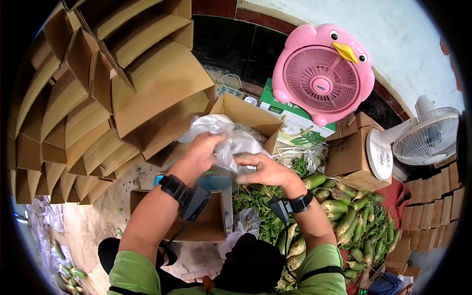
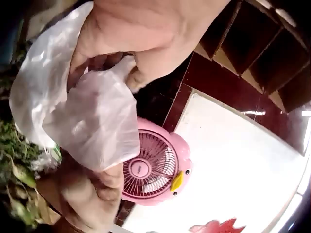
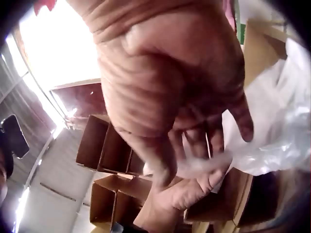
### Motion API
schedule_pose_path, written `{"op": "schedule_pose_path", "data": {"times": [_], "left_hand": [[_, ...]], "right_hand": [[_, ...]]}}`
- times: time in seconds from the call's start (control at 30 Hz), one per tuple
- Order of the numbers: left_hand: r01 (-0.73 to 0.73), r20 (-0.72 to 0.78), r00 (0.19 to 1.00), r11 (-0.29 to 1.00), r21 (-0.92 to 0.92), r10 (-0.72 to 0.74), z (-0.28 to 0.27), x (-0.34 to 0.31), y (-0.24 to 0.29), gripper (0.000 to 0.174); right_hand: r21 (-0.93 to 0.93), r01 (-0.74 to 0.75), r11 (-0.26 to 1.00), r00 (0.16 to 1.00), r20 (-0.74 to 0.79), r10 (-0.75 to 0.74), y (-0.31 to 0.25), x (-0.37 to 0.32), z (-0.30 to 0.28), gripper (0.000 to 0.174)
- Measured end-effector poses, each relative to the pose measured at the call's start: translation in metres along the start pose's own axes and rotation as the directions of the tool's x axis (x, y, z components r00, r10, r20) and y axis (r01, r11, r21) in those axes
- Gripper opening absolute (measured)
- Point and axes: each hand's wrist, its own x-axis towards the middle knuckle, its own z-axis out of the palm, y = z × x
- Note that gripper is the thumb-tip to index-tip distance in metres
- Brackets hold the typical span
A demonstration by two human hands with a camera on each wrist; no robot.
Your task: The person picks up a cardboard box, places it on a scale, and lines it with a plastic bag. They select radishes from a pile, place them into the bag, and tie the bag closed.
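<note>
A thin white plastic bag point(image 1: 235, 147) is crumpled between the two hands above an open cardboard box. My left hand point(image 1: 202, 151) grips its left part; in the left wrist view, the fingers of that hand point(image 2: 141, 34) curl into the bag point(image 2: 92, 116). My right hand point(image 1: 265, 171) is at the bag's lower right with fingers spread. In the right wrist view, the right hand point(image 3: 165, 73) has its thumb apart from the fingers, beside the bag point(image 3: 277, 131); whether it pinches any film is unclear. The left hand point(image 3: 182, 196) shows below it.
Under the bag stands an open box point(image 1: 253, 115); another box point(image 1: 199, 231) is nearer my body. Stacked cartons point(image 1: 162, 83) rise at left. Green radishes point(image 1: 344, 211) with leaves lie at right. A pink fan point(image 1: 322, 73) and a white fan point(image 1: 427, 135) stand behind.
</note>
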Motion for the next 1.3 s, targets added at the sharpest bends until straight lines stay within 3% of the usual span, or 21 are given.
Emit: {"op": "schedule_pose_path", "data": {"times": [0.03,0.07,0.1,0.13,0.17,0.2,0.27,0.3,0.37,0.43,0.5,0.57,0.63,0.73,0.8,0.97,1.07,1.13,1.2,1.23,1.3], "left_hand": [[-0.001,-0.001,1.0,1.0,0.004,0.001,-0.001,-0.002,0.004,0.031],[-0.028,-0.149,0.988,0.999,0.039,0.034,0.0,-0.006,0.011,0.028],[-0.048,-0.292,0.954,0.996,0.077,0.069,-0.001,-0.007,0.016,0.024],[-0.214,-0.218,0.948,0.972,0.096,0.23,-0.011,0.003,0.014,0.022],[-0.213,-0.216,0.949,0.972,0.1,0.23,-0.007,0.001,0.022,0.022],[-0.205,-0.232,0.947,0.973,0.104,0.224,0.001,-0.003,0.034,0.022],[-0.201,-0.191,0.955,0.967,0.156,0.229,0.005,0.002,0.047,0.022],[-0.203,-0.189,0.954,0.966,0.158,0.232,0.006,0.006,0.051,0.022],[-0.279,-0.032,0.955,0.926,0.254,0.296,0.014,0.008,0.061,0.022],[-0.288,-0.023,0.953,0.927,0.24,0.302,0.021,0.006,0.067,0.023],[-0.333,0.057,0.942,0.901,0.276,0.331,0.022,0.006,0.07,0.024],[-0.331,0.084,0.943,0.892,0.308,0.321,0.016,0.011,0.07,0.024],[-0.331,0.111,0.944,0.882,0.336,0.312,0.014,0.013,0.071,0.024],[-0.33,0.099,0.944,0.89,0.316,0.315,0.017,0.012,0.074,0.025],[-0.48,0.104,0.877,0.841,0.251,0.469,0.02,0.011,0.076,0.025],[-0.498,0.139,0.867,0.824,0.271,0.479,0.023,0.007,0.088,0.025],[-0.492,0.128,0.87,0.828,0.269,0.475,0.022,0.004,0.091,0.025],[-0.476,0.123,0.879,0.836,0.272,0.461,0.019,0.001,0.097,0.025],[-0.622,0.186,0.78,0.773,0.126,0.597,0.012,-0.003,0.107,0.023],[-0.625,0.188,0.777,0.77,0.129,0.6,0.011,-0.006,0.115,0.023],[-0.673,0.017,0.738,0.736,0.075,0.674,0.01,-0.014,0.132,0.026]], "right_hand": [[0.03,-0.127,0.991,0.991,0.046,0.126,0.001,0.001,-0.005,0.024],[0.053,-0.251,0.967,0.965,0.096,0.245,0.003,0.004,-0.01,0.025],[0.334,-0.168,0.928,0.975,-0.08,0.206,0.027,0.012,-0.018,0.03],[0.239,-0.181,0.954,0.951,-0.205,0.232,0.053,0.022,-0.031,0.034],[0.144,-0.204,0.968,0.912,-0.331,0.242,0.075,0.03,-0.04,0.038],[0.144,-0.199,0.969,0.912,-0.334,0.237,0.086,0.035,-0.04,0.038],[-0.317,-0.291,0.903,0.908,-0.389,0.156,0.102,0.05,-0.035,0.045],[-0.317,-0.289,0.903,0.908,-0.39,0.153,0.11,0.057,-0.032,0.045],[-0.383,-0.247,0.89,0.92,-0.381,0.091,0.126,0.072,-0.021,0.05],[-0.312,-0.28,0.908,0.925,-0.339,0.169,0.13,0.086,-0.018,0.054],[-0.299,-0.515,0.803,0.851,-0.287,0.439,0.12,0.095,-0.016,0.052],[-0.332,-0.459,0.824,0.883,-0.275,0.381,0.133,0.1,-0.014,0.049],[-0.447,-0.506,0.737,0.862,-0.276,0.425,0.141,0.107,-0.014,0.047],[-0.426,-0.538,0.728,0.834,-0.394,0.386,0.152,0.115,-0.011,0.044],[-0.412,-0.552,0.725,0.824,-0.406,0.396,0.155,0.116,-0.011,0.041],[-0.468,-0.58,0.667,0.813,-0.386,0.436,0.15,0.118,-0.011,0.037],[-0.462,-0.55,0.696,0.825,-0.433,0.364,0.146,0.119,-0.009,0.035],[-0.441,-0.651,0.618,0.736,-0.565,0.372,0.141,0.12,-0.011,0.033],[-0.425,-0.693,0.582,0.692,-0.62,0.371,0.153,0.117,-0.016,0.032],[-0.412,-0.728,0.548,0.65,-0.669,0.36,0.156,0.117,-0.02,0.031],[-0.35,-0.74,0.574,0.615,-0.698,0.367,0.16,0.112,-0.024,0.031]]}}
